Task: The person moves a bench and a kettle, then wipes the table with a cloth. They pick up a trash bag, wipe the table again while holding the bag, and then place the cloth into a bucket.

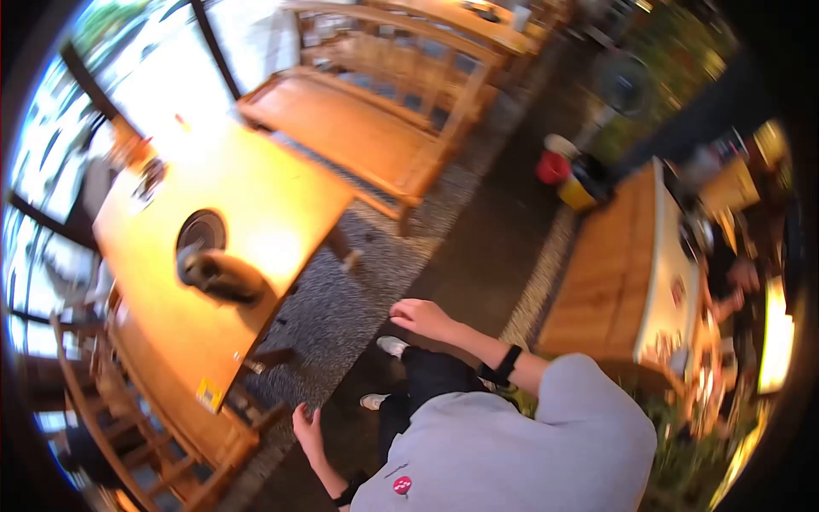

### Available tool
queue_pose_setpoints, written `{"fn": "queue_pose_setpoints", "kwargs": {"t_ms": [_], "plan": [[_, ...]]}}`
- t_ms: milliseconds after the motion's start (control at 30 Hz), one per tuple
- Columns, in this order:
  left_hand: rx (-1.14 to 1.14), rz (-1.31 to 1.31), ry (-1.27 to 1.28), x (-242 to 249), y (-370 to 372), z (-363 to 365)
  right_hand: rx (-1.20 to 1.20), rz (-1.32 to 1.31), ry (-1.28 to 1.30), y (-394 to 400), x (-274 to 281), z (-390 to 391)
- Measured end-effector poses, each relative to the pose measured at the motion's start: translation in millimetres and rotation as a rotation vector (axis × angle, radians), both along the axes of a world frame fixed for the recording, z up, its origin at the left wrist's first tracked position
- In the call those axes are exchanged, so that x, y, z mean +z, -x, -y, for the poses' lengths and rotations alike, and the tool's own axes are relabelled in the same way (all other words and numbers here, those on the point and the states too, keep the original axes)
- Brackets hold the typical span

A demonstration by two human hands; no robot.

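Observation:
My left hand (309,429) hangs low in front of my body with thumb and fingers apart and nothing in it. It is nearest to the corner of the wooden table (281,192), where a small yellow packet (209,394) lies. Farther up, my right hand (420,317) is held out over the floor, its fingers curled and blurred; whether anything is in them cannot be made out. On the table a dark, blurred object (223,277) stands beside a round dark plate (202,230).
Wooden benches stand beyond the table (341,124) and along its near side (162,388). At the right is a wooden counter (607,264) with a person's arm (725,305) behind it. Red and yellow containers (577,198) stand at its far end.

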State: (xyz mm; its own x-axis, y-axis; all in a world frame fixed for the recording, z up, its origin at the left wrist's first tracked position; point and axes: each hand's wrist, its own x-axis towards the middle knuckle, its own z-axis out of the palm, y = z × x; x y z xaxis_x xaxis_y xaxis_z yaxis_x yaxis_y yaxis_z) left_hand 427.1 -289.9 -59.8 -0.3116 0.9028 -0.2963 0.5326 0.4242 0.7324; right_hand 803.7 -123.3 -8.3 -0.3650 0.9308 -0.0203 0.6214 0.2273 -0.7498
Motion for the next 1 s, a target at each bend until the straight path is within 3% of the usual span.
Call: {"fn": "queue_pose_setpoints", "kwargs": {"t_ms": [67, 267, 433, 567, 700, 800, 967, 1000], "plan": [[0.043, -0.061, 0.008, 18, -15, -11, 0.029, -0.049, 0.174, 14, -12, -27], [0.321, -0.107, 0.039, 51, -29, 4, 0.432, -0.081, 0.332, 126, -82, -86], [0.624, -0.098, 0.113, 55, -31, 73, 0.44, -0.183, 0.978, 240, -128, -86], [0.84, -0.088, 0.148, 42, -32, 138, 0.412, 0.017, 0.929, 323, -159, -79], [1.005, -0.041, 0.182, 31, -33, 182, 0.238, -0.044, 0.956, 383, -166, -65], [1.063, 0.003, 0.224, 22, -27, 206, 0.25, -0.257, 1.246, 402, -172, -65], [1.065, 0.054, 0.156, 13, 14, 248, 0.124, -0.555, 1.283, 429, -188, -56], [1.054, 0.048, 0.159, 12, 25, 258, 0.104, -0.559, 1.196, 431, -186, -54]]}}
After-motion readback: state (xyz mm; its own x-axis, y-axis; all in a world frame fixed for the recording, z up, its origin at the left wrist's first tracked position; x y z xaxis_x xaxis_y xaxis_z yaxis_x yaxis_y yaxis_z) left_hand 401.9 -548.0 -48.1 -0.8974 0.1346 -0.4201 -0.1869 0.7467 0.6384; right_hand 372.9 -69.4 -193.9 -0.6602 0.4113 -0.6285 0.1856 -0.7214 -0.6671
